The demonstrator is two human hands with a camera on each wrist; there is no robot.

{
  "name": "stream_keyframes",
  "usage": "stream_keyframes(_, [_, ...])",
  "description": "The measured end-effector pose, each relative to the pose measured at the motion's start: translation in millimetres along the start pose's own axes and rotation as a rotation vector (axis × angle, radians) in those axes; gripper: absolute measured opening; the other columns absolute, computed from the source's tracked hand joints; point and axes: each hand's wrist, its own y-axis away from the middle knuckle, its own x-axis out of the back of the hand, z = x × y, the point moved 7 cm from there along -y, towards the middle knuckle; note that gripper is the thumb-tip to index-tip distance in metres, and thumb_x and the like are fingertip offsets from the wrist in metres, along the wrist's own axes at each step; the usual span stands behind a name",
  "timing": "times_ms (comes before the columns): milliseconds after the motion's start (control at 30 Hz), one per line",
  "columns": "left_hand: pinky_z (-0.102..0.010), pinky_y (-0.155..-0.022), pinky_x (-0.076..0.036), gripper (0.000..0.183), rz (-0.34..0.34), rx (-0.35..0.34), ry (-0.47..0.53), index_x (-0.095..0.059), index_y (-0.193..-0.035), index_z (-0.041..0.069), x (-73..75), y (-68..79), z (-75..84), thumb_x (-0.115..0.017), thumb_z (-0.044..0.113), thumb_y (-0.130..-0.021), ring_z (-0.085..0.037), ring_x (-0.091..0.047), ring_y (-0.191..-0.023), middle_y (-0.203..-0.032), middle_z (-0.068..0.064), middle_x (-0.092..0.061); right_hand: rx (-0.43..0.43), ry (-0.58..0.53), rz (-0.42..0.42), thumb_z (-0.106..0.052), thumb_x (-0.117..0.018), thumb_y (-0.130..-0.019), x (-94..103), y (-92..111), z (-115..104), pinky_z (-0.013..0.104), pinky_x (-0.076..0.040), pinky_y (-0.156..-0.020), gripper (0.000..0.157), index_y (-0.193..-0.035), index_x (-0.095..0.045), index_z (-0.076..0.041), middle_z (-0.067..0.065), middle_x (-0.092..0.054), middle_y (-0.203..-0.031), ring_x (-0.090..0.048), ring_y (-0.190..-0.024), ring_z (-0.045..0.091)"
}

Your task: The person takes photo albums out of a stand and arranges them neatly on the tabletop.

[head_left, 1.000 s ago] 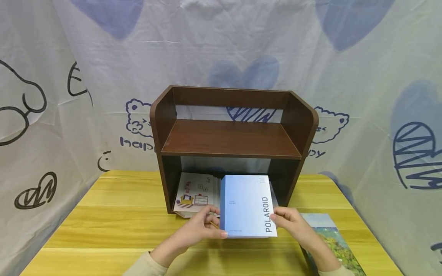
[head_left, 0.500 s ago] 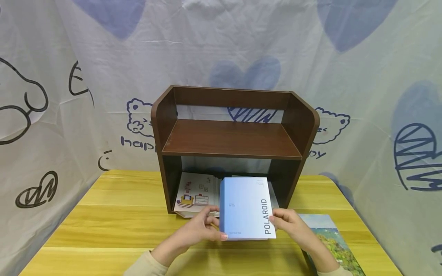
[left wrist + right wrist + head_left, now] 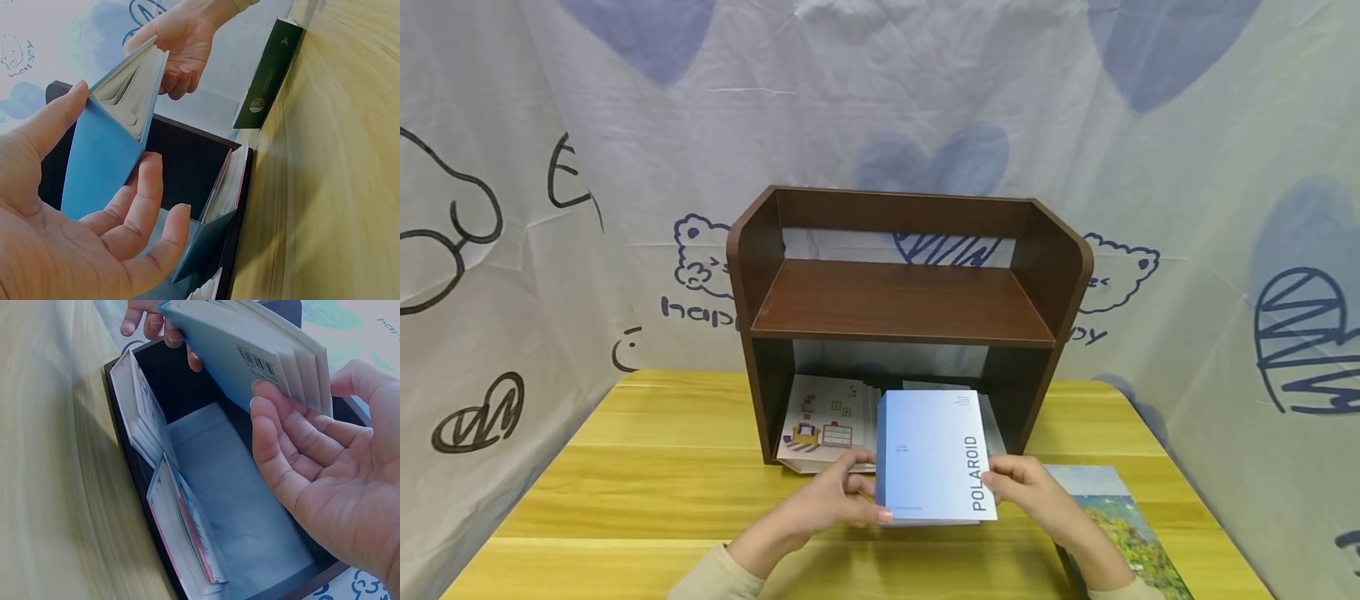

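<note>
Now left hand (image 3: 833,497) and right hand (image 3: 1032,490) pinch the book (image 3: 928,458) at eight and four o'clock. Holding seems the step; next needs both steady.

The POLAROID book (image 3: 928,454) is pale blue, the shelf (image 3: 902,302) dark brown, the table (image 3: 655,475) wood-grained yellow.

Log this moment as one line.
left hand: holds blue book, spine side | right hand: holds opposite edge | bookshelf: other books in lower compartment
</note>
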Motion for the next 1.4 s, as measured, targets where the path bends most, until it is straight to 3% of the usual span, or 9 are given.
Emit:
stream_keyframes(367, [-0.037,-0.08,-0.058,0.076,0.029,0.007,0.028,-0.032,-0.141,0.0,2.8,-3.7,-4.9,-0.076,0.03,-0.085,-0.013,-0.063,-0.077,-0.096,-0.006,-0.065,-0.026,0.024,-0.01,-0.011,-0.042,-0.103,-0.2,-1.9,4.4,0.025,-0.056,-0.07,0.037,-0.114,-0.056,0.021,-0.013,-0.073,-0.097,-0.066,-0.081,0.003])
stream_keyframes(600, [-0.035,-0.081,-0.058,0.068,0.092,0.005,0.068,-0.037,-0.136,0.001,7.3,-6.8,-8.1,-0.074,0.03,-0.087,-0.016,-0.066,-0.085,-0.115,-0.016,-0.066,-0.042,0.018,-0.031,-0.012,-0.042,-0.103,-1.6,-2.8,6.7,0.027,-0.057,-0.07,0.038,-0.116,-0.056,0.021,-0.012,-0.073,-0.097,-0.067,-0.08,0.005])
stream_keyframes(867, [-0.027,-0.078,-0.055,0.067,0.076,0.009,0.209,-0.033,-0.134,-0.002,1.6,-5.8,-8.3,-0.073,0.022,-0.087,-0.015,-0.063,-0.08,-0.096,-0.005,-0.068,-0.099,0.011,-0.043,-0.015,-0.043,-0.103,-3.0,-2.3,9.4,0.03,-0.057,-0.071,0.041,-0.122,-0.053,0.02,-0.01,-0.073,-0.101,-0.069,-0.082,0.008])
stream_keyframes(1000, [-0.026,-0.075,-0.054,0.065,0.099,0.016,0.226,-0.035,-0.133,-0.002,0.5,-5.5,-8.8,-0.074,0.02,-0.085,-0.014,-0.061,-0.078,-0.093,-0.003,-0.068,-0.111,0.006,-0.047,-0.015,-0.043,-0.103,-3.0,-1.2,8.5,0.029,-0.058,-0.071,0.042,-0.123,-0.053,0.02,-0.001,-0.074,-0.104,-0.07,-0.083,0.009])
stream_keyframes(1200, [-0.025,-0.071,-0.052,0.064,0.119,0.013,0.231,-0.035,-0.131,-0.002,-2.4,-5.9,-11.5,-0.073,0.017,-0.084,-0.013,-0.062,-0.075,-0.092,-0.002,-0.071,-0.129,-0.016,-0.078,-0.016,-0.043,-0.104,-5.0,0.3,8.0,0.031,-0.059,-0.074,0.045,-0.129,-0.048,0.021,0.03,-0.066,-0.113,-0.071,-0.086,0.012])
stream_keyframes(1300, [-0.026,-0.072,-0.053,0.063,0.128,0.009,0.236,-0.035,-0.13,-0.002,-3.8,-6.2,-12.4,-0.073,0.015,-0.083,-0.013,-0.063,-0.077,-0.096,-0.004,-0.072,-0.146,-0.01,-0.082,-0.017,-0.043,-0.104,-4.9,1.2,8.9,0.032,-0.06,-0.073,0.045,-0.127,-0.049,0.021,0.031,-0.065,-0.111,-0.071,-0.084,0.012])
stream_keyframes(1400, [-0.025,-0.072,-0.053,0.063,0.134,0.013,0.239,-0.035,-0.13,-0.002,-5.4,-6.6,-13.7,-0.073,0.015,-0.083,-0.013,-0.064,-0.078,-0.099,-0.005,-0.072,-0.173,-0.008,-0.078,-0.019,-0.043,-0.104,-3.8,2.9,10.6,0.033,-0.059,-0.072,0.045,-0.125,-0.051,0.02,0.024,-0.068,-0.108,-0.07,-0.083,0.012])
